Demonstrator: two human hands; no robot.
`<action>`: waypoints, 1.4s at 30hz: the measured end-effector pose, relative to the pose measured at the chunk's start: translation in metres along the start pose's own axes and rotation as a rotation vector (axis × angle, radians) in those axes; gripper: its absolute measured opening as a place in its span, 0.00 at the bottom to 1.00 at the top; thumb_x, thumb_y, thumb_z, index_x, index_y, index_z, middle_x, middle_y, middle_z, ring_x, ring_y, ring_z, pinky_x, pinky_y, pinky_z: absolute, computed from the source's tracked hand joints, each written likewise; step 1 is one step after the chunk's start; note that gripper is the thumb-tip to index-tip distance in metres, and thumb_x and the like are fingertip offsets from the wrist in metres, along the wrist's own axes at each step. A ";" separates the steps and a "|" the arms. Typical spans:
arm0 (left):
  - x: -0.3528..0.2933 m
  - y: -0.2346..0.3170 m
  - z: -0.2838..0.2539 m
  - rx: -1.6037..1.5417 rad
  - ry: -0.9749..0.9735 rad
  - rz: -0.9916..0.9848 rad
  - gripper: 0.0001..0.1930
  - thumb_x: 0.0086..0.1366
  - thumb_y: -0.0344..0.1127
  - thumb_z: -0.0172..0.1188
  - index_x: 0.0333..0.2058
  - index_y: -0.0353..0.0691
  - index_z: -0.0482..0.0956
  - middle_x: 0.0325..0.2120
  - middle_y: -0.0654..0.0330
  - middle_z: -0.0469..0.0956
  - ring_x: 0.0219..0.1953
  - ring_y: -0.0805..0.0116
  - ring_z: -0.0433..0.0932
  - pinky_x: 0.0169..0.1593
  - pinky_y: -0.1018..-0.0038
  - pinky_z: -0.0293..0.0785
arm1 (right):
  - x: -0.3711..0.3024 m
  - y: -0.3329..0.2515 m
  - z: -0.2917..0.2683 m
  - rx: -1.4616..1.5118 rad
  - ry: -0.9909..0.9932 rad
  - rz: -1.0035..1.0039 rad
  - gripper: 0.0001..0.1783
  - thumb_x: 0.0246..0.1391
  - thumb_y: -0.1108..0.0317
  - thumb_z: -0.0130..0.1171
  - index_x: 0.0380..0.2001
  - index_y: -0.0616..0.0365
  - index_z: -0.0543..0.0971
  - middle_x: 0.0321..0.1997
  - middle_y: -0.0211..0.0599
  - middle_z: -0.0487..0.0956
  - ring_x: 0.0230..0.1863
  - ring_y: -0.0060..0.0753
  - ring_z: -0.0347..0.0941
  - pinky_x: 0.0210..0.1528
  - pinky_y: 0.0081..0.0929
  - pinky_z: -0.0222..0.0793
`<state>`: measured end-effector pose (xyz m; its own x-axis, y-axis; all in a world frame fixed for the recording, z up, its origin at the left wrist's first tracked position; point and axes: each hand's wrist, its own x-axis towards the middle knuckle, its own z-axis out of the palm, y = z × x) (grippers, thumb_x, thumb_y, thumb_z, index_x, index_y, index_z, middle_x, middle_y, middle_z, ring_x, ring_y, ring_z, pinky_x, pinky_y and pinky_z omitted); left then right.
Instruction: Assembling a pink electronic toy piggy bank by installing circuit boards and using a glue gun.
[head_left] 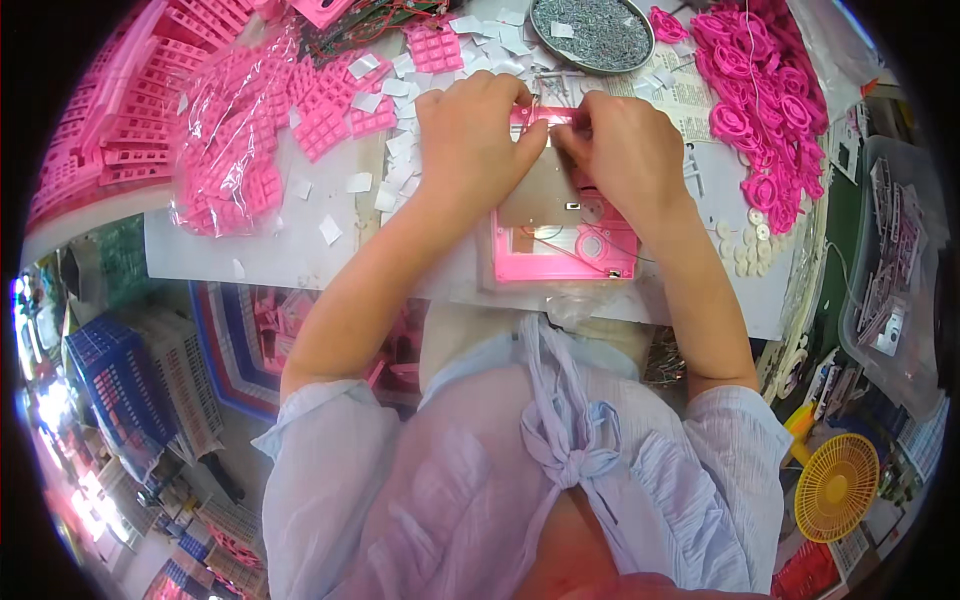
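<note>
A pink plastic casing (565,268) lies on the table in front of me, with a round ring and thin wires inside its near part. Over its middle is a flat grey-brown board (540,205). At the casing's far end, my left hand (472,135) is closed, its thumb and forefinger near a thin wire. Opposite it, my right hand (632,145) has its fingers curled together over the far right edge of the board. What either hand pinches is too small or hidden to name.
Pink keypad pieces (325,130), some in a clear bag (225,165), lie left among white paper squares (330,230). A round dish of small screws (590,35) stands at the back. Right are pink rings (750,90), white discs (745,250) and a clear bin (890,250).
</note>
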<state>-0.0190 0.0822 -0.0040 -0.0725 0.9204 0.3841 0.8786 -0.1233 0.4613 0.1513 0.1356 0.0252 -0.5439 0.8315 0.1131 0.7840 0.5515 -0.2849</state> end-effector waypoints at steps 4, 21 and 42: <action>0.002 0.000 0.005 0.004 0.040 0.006 0.07 0.56 0.38 0.66 0.33 0.45 0.82 0.29 0.64 0.80 0.33 0.65 0.78 0.46 0.62 0.63 | 0.000 -0.003 0.006 0.000 0.031 0.019 0.15 0.51 0.57 0.66 0.27 0.61 0.82 0.27 0.47 0.83 0.32 0.54 0.82 0.32 0.47 0.77; 0.001 -0.011 -0.005 -0.179 0.053 0.403 0.06 0.56 0.35 0.70 0.34 0.50 0.87 0.33 0.70 0.82 0.38 0.67 0.77 0.50 0.64 0.62 | -0.008 0.035 -0.017 0.546 0.082 -0.433 0.18 0.47 0.79 0.59 0.43 0.55 0.84 0.47 0.36 0.82 0.52 0.46 0.74 0.52 0.37 0.74; -0.004 -0.001 -0.010 -0.331 -0.116 0.229 0.06 0.58 0.31 0.67 0.35 0.44 0.84 0.36 0.66 0.82 0.40 0.63 0.78 0.50 0.65 0.66 | -0.001 0.034 -0.002 0.099 0.193 -0.507 0.07 0.45 0.70 0.65 0.31 0.54 0.81 0.36 0.33 0.75 0.43 0.41 0.72 0.43 0.37 0.73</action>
<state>-0.0241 0.0747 0.0014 0.1771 0.8886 0.4231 0.6651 -0.4249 0.6140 0.1791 0.1540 0.0176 -0.7742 0.4652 0.4292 0.4009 0.8851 -0.2364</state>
